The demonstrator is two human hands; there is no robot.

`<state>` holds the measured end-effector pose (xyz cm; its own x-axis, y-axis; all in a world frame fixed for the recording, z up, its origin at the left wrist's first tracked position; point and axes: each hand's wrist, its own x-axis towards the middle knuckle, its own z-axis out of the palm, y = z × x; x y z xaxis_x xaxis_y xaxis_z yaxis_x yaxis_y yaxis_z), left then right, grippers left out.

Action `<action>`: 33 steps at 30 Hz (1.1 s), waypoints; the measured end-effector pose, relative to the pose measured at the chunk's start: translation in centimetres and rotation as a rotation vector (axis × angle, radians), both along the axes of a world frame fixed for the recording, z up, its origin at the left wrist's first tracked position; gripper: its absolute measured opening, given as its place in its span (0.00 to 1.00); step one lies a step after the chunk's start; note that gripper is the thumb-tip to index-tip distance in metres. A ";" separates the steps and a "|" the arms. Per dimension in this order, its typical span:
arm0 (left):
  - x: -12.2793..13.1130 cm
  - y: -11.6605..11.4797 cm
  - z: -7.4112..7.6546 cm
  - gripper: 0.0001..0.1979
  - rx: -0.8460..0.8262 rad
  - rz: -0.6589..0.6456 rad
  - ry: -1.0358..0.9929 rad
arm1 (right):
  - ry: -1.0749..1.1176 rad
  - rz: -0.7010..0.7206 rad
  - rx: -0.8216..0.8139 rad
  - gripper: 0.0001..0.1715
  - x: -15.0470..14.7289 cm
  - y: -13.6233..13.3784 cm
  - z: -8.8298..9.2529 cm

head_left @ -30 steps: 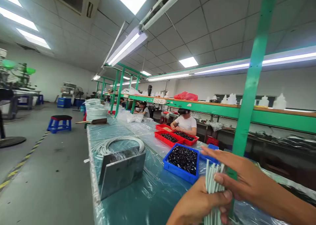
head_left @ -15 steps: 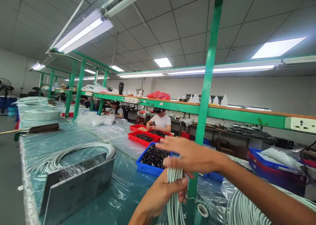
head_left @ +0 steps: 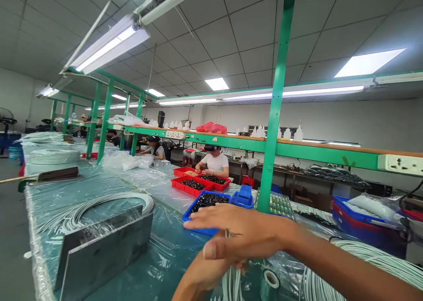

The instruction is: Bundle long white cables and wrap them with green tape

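Note:
My left hand (head_left: 205, 269) is wrapped round an upright bundle of thin pale grey-green cables (head_left: 232, 284), low at the front of the bench. Across the top of that bundle lies my right hand (head_left: 246, 228), fingers stretched out flat and thumb apart. It covers the cable ends and part of my left hand, whose fingers are mostly hidden. To the right of the bundle stands a roll of green film (head_left: 270, 282). A large coil of similar cable (head_left: 325, 281) lies at the lower right.
Two upright metal plates (head_left: 105, 252) stand at the left, beside a loose cable coil (head_left: 115, 196). Beyond my hands are a blue tray (head_left: 191, 209) of black parts and red trays (head_left: 180, 186). A green post (head_left: 272, 129) rises close ahead. A person (head_left: 216, 163) sits across the bench.
My right hand has come down over the top of the cable bundle, and the bundle sits lower in my left hand. The small blue container behind is now uncovered.

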<state>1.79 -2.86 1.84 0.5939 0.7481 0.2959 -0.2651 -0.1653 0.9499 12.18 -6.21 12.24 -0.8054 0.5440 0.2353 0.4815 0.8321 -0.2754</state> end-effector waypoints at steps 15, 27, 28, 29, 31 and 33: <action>-0.7 -0.1 1.1 0.12 0.008 -0.189 -0.165 | 0.466 -0.215 0.116 0.12 4.0 0.0 -0.4; -0.9 0.1 1.0 0.09 0.086 -0.241 -0.160 | 0.634 -0.192 0.159 0.10 4.3 0.4 -3.9; -0.8 0.2 1.0 0.10 0.089 -0.249 -0.157 | 0.656 -0.179 0.172 0.09 4.3 0.7 -4.2; -0.8 0.2 0.9 0.10 0.089 -0.254 -0.155 | 0.671 -0.170 0.186 0.09 4.3 0.9 -4.4; -0.7 0.2 0.8 0.11 0.086 -0.260 -0.159 | 0.711 -0.161 0.219 0.09 4.3 1.1 -4.8; -0.7 0.2 0.8 0.12 0.079 -0.263 -0.163 | 0.759 -0.164 0.258 0.10 4.3 1.2 -5.2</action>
